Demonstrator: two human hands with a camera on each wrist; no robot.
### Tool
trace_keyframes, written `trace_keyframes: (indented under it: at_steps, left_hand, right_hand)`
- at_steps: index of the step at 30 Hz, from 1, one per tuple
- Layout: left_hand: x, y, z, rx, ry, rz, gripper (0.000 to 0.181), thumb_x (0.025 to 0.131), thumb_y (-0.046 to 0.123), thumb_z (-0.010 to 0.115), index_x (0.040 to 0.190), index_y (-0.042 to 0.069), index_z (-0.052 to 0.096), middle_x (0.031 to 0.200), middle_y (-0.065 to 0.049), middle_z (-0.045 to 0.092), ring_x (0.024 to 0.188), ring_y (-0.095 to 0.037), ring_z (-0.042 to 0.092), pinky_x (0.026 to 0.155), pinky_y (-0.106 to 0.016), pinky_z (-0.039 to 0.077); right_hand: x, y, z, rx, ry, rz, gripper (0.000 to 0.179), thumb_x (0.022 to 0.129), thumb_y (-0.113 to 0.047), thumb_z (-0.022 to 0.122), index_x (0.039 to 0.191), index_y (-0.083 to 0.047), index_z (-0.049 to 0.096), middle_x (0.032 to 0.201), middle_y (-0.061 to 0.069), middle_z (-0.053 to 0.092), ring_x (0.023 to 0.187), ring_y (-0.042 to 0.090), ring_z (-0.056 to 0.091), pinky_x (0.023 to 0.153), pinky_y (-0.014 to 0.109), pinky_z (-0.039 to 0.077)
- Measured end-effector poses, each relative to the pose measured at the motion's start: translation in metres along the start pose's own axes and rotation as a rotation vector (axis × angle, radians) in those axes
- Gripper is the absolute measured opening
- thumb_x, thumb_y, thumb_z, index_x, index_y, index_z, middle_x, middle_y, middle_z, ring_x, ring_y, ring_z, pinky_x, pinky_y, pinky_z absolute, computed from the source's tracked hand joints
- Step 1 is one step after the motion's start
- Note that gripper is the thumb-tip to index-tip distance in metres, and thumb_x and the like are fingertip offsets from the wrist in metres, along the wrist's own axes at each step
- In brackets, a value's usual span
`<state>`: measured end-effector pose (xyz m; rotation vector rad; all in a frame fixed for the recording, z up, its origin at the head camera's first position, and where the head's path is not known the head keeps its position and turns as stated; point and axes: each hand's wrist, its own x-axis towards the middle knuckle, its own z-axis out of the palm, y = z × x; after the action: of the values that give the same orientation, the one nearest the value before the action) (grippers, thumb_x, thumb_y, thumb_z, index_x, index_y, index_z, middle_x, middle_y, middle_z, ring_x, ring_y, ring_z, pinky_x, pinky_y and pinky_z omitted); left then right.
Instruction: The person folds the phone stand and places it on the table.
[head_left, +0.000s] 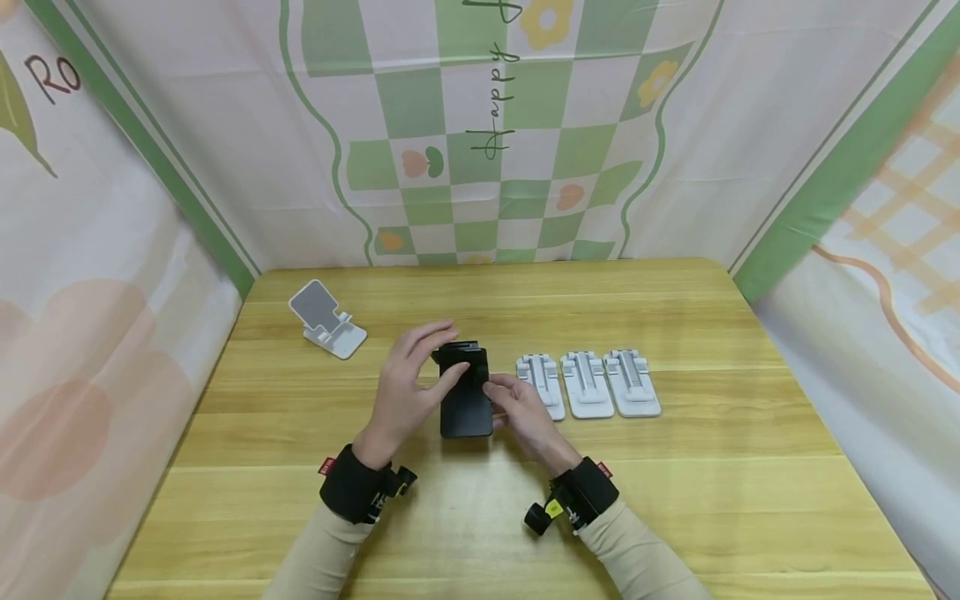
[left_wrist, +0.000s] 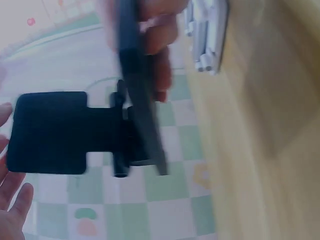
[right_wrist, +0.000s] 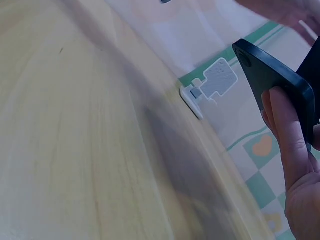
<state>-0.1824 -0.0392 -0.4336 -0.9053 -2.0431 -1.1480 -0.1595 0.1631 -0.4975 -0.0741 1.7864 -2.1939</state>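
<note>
A black folding phone stand (head_left: 467, 412) is held above the middle of the table, partly unfolded. My right hand (head_left: 525, 412) grips its flat base by the right edge, and the right wrist view shows fingers (right_wrist: 285, 130) against the base's underside. The left wrist view shows the support plate (left_wrist: 50, 132) swung out from the base (left_wrist: 140, 95), which appears nearly edge-on. My left hand (head_left: 408, 379) is around the stand's upper left side, fingers spread and thumb extended across it. Whether those fingers touch the plate is hard to tell.
Right of the hands lie three white folded phone stands in a row, with the middle one (head_left: 587, 385) between the others. An unfolded white stand (head_left: 327, 321) stands at the back left of the wooden table (head_left: 675, 508). Patterned cloth (head_left: 510, 200) hangs behind the table.
</note>
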Motion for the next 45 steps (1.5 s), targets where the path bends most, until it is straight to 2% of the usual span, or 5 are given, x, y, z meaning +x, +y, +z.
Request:
trace_keyframes:
  at_steps: [5,12,21,34,45]
  left_hand:
    - [0.005,0.008,-0.002,0.112,-0.046,0.091,0.034,0.087,0.01,0.084,0.119,0.006,0.074,0.12,-0.01,0.07,0.112,-0.027,0.063,0.097,-0.039,0.051]
    - [0.006,0.012,-0.003,0.232,-0.087,0.107,0.03,0.084,0.004,0.084,0.113,0.009,0.079,0.108,-0.008,0.071,0.097,-0.024,0.062,0.085,-0.038,0.053]
    - [0.006,0.012,-0.004,0.242,-0.087,0.105,0.026,0.087,0.001,0.081,0.112,0.009,0.079,0.103,-0.008,0.07,0.091,-0.023,0.06,0.075,-0.034,0.054]
    - [0.001,0.013,-0.005,0.281,-0.062,0.185,0.028,0.083,-0.005,0.082,0.109,0.005,0.079,0.099,-0.01,0.069,0.088,-0.025,0.06,0.074,-0.033,0.055]
    - [-0.002,0.013,-0.005,0.298,-0.053,0.208,0.029,0.082,-0.007,0.082,0.108,0.004,0.079,0.099,-0.011,0.069,0.086,-0.025,0.06,0.073,-0.032,0.056]
  right_hand:
    - [0.001,0.002,-0.002,0.014,-0.013,-0.013,0.044,0.108,-0.013,0.048,0.14,0.017,0.045,0.106,0.015,0.077,0.082,0.014,0.075,0.068,0.026,0.061]
    - [0.001,0.003,-0.002,0.003,-0.01,-0.019,0.044,0.108,-0.013,0.048,0.14,0.017,0.045,0.11,0.02,0.075,0.085,0.015,0.075,0.069,0.028,0.062]
    - [-0.001,0.0,0.0,-0.003,-0.003,-0.024,0.043,0.107,-0.011,0.049,0.139,0.018,0.047,0.107,0.02,0.076,0.081,0.015,0.075,0.064,0.025,0.06]
    - [-0.001,-0.005,0.004,0.009,0.002,-0.028,0.043,0.108,-0.012,0.05,0.139,0.018,0.048,0.096,0.009,0.077,0.077,0.014,0.074,0.062,0.023,0.059]
    - [-0.002,-0.007,0.005,0.009,0.018,-0.004,0.045,0.108,-0.012,0.051,0.143,0.016,0.046,0.114,0.024,0.073,0.079,0.014,0.074,0.059,0.022,0.058]
